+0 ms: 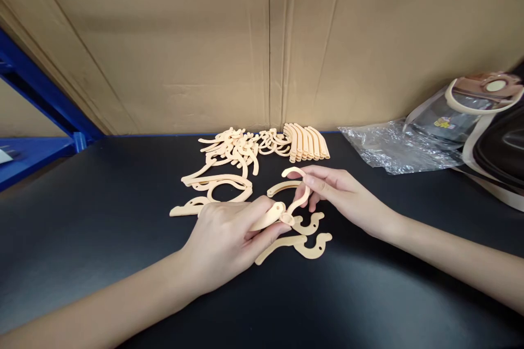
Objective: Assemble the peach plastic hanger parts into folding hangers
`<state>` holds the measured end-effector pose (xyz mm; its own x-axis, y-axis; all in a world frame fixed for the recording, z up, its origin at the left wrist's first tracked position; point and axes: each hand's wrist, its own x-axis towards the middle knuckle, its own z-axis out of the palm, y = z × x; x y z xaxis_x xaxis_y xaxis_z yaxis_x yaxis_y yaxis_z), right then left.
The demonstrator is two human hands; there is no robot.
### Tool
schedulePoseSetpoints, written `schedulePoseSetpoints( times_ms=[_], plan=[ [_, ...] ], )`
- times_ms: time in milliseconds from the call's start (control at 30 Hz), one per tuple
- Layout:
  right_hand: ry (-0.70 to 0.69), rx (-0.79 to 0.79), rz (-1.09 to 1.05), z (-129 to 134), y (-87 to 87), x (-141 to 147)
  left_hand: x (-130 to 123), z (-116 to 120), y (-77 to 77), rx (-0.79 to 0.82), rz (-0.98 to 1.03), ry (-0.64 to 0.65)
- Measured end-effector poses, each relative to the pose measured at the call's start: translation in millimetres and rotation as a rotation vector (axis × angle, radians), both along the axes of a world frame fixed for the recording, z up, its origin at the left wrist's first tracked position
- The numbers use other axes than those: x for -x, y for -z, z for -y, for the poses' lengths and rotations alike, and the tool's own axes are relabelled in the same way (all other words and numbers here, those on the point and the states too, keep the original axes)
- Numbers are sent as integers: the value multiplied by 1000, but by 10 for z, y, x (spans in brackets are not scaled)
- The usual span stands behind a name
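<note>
My left hand [225,240] is closed, thumb and fingers pinching a beige plastic hanger arm [270,216] with a hole near its end. A curved beige hanger hook [303,196] is gripped near its bend by the thumb and fingers of my right hand [344,193]. Its lower end meets a round joint at the tip of the arm; whether they are fastened I cannot tell. Just below and beyond my hands lie two duck-shaped pieces [315,248] and a slim curved arm [278,247]. My left hand partly covers a looped hanger piece [237,191].
At the back, loose hooks and curved pieces [233,144] form a heap beside neatly stacked hanger arms [306,142]. Clear plastic bags [397,147] and a transparent bottle [446,114] with a handle are on the right. Cardboard [184,54] stands behind the black tabletop [102,212]; a blue frame [41,87] borders the left.
</note>
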<state>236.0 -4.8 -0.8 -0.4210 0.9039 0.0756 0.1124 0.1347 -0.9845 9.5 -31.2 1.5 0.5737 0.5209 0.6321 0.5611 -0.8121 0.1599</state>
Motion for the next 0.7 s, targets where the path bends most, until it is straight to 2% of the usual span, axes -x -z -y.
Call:
schedulePoseSetpoints(
  times_ms=[100,233,467,700],
  plan=[
    [-23,-41,71,-1,0,-18,5,8,4,3,-3,9],
    [-40,6,55,-23,-8,-59,16,1,5,3,-15,7],
    [-181,101,6,-79,29,-112,-3,-23,15,-27,-54,-37],
    [-57,113,-32,-133,47,-115,40,-39,86,123,-102,-72]
  ],
)
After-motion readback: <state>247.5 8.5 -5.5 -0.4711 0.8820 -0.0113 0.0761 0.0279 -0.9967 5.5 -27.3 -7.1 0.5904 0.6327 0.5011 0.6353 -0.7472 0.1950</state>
